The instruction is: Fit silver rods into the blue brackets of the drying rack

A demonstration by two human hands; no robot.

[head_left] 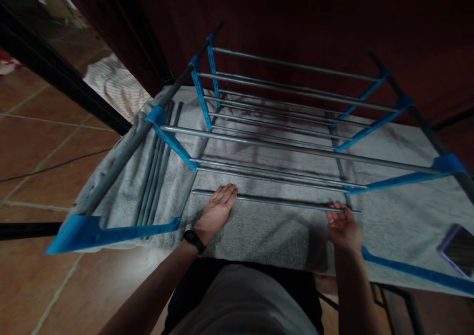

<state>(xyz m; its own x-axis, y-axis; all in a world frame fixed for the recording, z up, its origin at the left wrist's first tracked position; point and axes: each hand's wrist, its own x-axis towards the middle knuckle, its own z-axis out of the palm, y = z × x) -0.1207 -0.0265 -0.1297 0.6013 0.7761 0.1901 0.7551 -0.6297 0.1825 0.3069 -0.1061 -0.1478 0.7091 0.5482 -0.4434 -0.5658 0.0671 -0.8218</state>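
Note:
A loose thin grey metal rod (281,201) lies crosswise just above the grey cloth. My left hand (217,207), with a dark band at the wrist, is closed over the rod near its left end, back of the hand upward. Close to the rod's right end, my right hand (344,227) grips it with the palm turned partly up. Beyond both hands stands a rack of grey tubes (296,150) joined by blue plastic brackets (174,145). A front-left blue bracket (122,235) and a front-right blue bracket (414,267) have no rod between them.
Several dark grey tubes (153,177) lie side by side on the left of the cloth (259,236). A phone with a purple edge (457,250) rests at the far right. Dark red fabric (296,19) hangs behind. A striped cloth (116,86) is at the left, above the tiled floor (37,167).

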